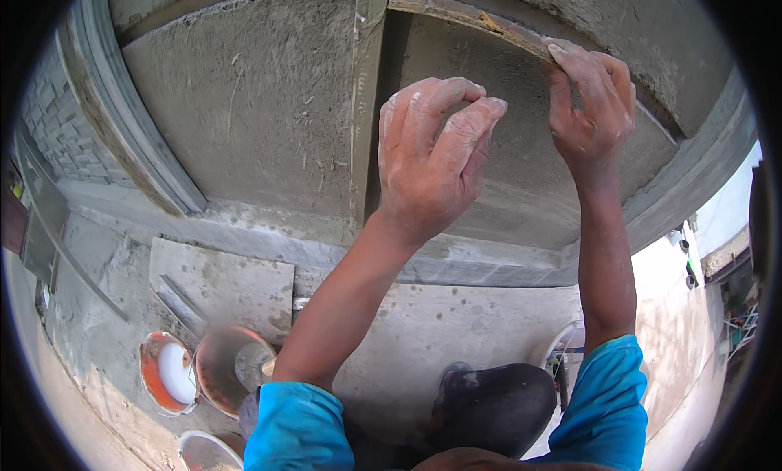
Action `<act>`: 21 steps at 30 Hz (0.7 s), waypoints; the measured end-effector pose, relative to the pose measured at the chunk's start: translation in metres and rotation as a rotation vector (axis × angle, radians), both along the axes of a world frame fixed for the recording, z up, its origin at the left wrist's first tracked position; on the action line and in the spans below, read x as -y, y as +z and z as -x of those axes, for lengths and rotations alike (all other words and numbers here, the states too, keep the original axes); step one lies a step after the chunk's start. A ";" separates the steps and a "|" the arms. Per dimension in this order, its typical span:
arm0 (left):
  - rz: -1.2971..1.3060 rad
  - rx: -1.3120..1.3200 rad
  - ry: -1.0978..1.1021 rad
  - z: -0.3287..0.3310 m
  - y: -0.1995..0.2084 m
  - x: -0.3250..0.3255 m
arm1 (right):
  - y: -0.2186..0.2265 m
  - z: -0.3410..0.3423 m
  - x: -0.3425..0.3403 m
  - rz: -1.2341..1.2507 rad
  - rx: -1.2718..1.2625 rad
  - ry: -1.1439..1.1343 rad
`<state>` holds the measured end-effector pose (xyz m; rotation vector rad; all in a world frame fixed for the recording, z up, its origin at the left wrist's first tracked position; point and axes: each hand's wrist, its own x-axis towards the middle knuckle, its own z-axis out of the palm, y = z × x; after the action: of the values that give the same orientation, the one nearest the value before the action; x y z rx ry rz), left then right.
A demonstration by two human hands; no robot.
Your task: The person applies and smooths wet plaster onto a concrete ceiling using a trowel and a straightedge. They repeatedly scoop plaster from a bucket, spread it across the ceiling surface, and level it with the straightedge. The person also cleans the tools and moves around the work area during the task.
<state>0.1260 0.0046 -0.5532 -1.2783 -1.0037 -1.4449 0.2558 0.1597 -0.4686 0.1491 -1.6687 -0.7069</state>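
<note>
My right hand (595,104) pinches the right end of a rough wooden strip (464,15), which lies across the grey plastered wall (269,104) near the top of the view. Chalky residue covers the fingers of both hands. Before the wall panel, lower and to the left of that grip, my left hand (436,157) is raised with its fingers curled and the thumb and fingertips together. Whether anything small sits in that pinch I cannot make out. Left of this hand, an upright wooden batten (366,104) stands against the wall, meeting the strip's left end near the top.
An orange bucket (148,365) with white liquid, a larger reddish bucket (213,341) and a pale pail (195,440) stand at lower left. A stained board (236,271) and a metal bar (181,306) lie on the floor. My dark-clothed knee (497,406) shows below.
</note>
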 end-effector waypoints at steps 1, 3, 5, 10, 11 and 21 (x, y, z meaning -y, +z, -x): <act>-0.016 -0.004 0.028 -0.004 0.006 -0.007 | 0.001 0.001 -0.001 0.003 0.004 0.008; -0.044 -0.011 0.089 -0.008 0.019 -0.022 | 0.001 0.004 -0.001 0.013 0.012 0.028; -0.066 -0.012 0.169 -0.010 0.032 -0.034 | 0.002 0.007 0.002 0.022 0.012 0.023; -0.165 -0.049 0.204 -0.008 0.050 -0.059 | 0.003 0.010 -0.002 -0.004 -0.002 0.034; -0.140 -0.069 0.234 -0.005 0.051 -0.060 | 0.003 0.010 -0.001 -0.001 0.001 0.027; 0.005 -0.119 0.397 0.019 0.053 -0.069 | 0.003 -0.002 0.005 0.023 0.027 -0.136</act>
<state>0.1070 0.0735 -0.4997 -1.0800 -1.1071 -1.0515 0.2582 0.1550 -0.4661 0.0288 -1.7244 -0.7898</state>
